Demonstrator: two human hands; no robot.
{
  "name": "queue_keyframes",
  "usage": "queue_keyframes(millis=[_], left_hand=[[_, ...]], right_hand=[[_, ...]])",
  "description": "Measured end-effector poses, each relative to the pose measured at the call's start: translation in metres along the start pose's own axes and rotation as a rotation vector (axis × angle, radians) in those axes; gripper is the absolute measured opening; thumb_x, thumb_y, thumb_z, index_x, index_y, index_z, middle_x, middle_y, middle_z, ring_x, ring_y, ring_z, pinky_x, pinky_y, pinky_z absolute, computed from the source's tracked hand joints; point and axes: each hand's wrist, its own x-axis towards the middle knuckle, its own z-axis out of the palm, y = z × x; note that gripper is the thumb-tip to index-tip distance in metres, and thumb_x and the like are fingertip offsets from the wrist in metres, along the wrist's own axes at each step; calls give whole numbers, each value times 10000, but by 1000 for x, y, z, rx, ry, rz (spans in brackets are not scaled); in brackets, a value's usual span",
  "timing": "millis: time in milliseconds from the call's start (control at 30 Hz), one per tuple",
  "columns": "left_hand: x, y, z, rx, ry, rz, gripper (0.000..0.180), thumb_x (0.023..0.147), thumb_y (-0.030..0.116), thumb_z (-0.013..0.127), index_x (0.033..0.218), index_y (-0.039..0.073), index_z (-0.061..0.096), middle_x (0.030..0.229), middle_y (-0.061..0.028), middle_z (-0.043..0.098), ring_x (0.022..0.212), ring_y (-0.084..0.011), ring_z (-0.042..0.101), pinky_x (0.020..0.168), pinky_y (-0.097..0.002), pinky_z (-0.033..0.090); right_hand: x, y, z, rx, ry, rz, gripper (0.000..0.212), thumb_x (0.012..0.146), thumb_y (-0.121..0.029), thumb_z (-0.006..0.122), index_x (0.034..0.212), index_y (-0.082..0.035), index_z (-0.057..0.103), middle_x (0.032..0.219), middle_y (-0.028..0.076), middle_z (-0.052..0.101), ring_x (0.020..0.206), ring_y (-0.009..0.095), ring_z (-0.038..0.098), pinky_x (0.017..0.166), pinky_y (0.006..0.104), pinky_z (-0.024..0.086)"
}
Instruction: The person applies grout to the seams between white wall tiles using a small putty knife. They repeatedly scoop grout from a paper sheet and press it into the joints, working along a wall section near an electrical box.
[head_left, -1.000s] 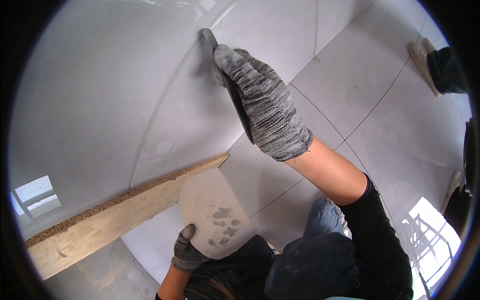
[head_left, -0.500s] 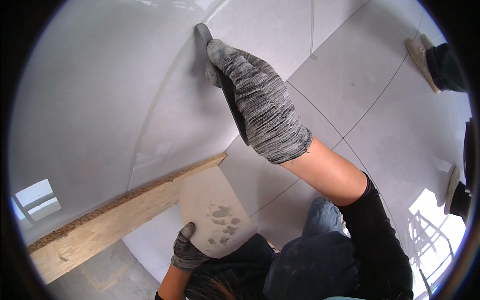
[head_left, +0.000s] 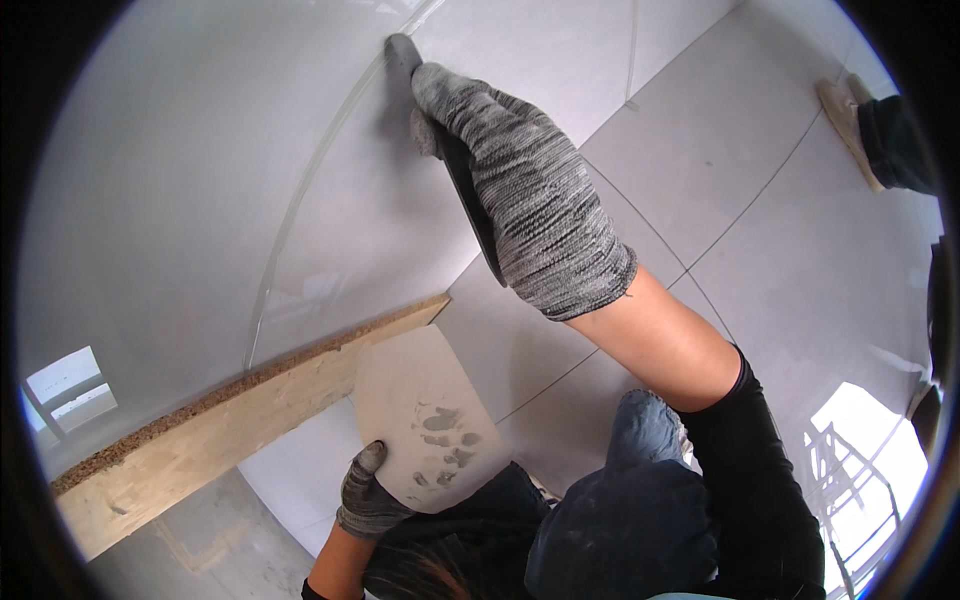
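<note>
My right hand, in a grey-and-black knit glove, is closed around a dark slim spatula. Its rounded grey tip lies against the glossy pale wall tiles, beside the curved-looking joint line. At the lower left, my left hand in a matching glove grips the edge of an off-white sheet. The thumb shows on top of the sheet while the other fingers are hidden beneath it. Several grey smears of paste mark the sheet's face.
A wooden board stands on edge along the wall's foot at the left. Pale large tiles cover the floor. My bent knee is below my right forearm. At the right edge, another person's shoe rests on the floor.
The spatula tip and my right hand have shifted slightly up along the joint. My left hand still holds the sheet. At the right, the lower shoe has moved partly out of view.
</note>
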Motion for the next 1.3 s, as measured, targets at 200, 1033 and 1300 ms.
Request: queue_keyframes(millis=[200,1033,1300], left_hand=[[-4,-1,-3,-7,4,-4,953,762,391,689,1469,34,160,1442,-228,324,1313,-401,368,1081,-554,316],[12,-14,-63,-34,-93,142,728,853,443,587,1402,42,330,1341,-187,462,1234,-348,467,1041,-485,386],[43,-13,-26,-31,-181,191,761,889,489,529,1448,47,264,1399,-178,420,1284,-327,419,1094,-497,312]], right_hand=[[-1,-8,9,118,-92,151,171,953,-63,501,1089,0,582,874,113,608,827,221,593,811,308,484],[-106,-11,6,180,-1017,818,431,957,-377,536,1165,-6,605,809,133,664,761,210,628,744,337,517],[-136,2,-24,-17,-744,505,235,946,-239,588,1075,-72,690,636,53,590,567,100,504,592,261,458]])
